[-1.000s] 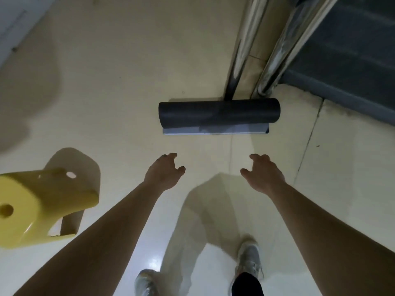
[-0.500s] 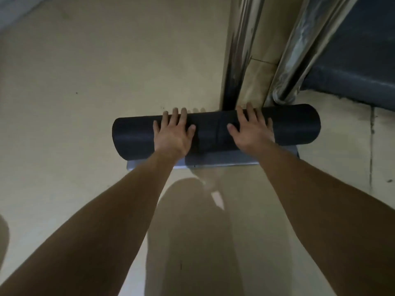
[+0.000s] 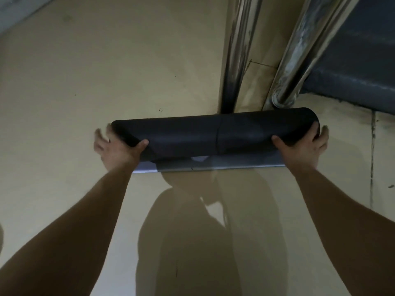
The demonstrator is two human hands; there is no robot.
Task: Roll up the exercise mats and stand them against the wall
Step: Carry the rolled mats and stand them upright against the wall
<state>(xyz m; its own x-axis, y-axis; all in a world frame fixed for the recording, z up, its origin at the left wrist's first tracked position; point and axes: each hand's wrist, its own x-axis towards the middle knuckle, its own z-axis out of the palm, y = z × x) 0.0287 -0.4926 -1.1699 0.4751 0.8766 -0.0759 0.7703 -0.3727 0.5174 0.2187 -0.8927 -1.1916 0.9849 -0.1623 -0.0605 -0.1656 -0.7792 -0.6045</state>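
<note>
Surroundings: a glossy cream floor [image 3: 81, 86] carries the rolled exercise mat [image 3: 213, 133], a dark cylinder lying crosswise to the person. A pale grey loose mat edge [image 3: 235, 164] lies flat on the floor along the near side of the roll. Two chrome posts [image 3: 237, 50] rise directly behind the roll; the base of the left post is hidden by it, and the base of the right post meets the floor just beyond its top edge. A dark grey step [image 3: 352, 86] runs across the upper right corner. A floor joint [image 3: 373, 159] passes just right of the roll. The person's shadow [image 3: 192, 231] falls on the floor between the forearms.

Hand pose: both bare arms reach forward and spread apart, one hand at each end of the roll.

Grip: the left hand [image 3: 116, 149] holds the left end, thumb laid over the near face; its fingers are motion-blurred past the end. The right hand [image 3: 303, 149] holds the right end, thumb on the near face, fingers curled round the end. Each grip is closed on the roll. Whether the roll is off the floor cannot be told
</note>
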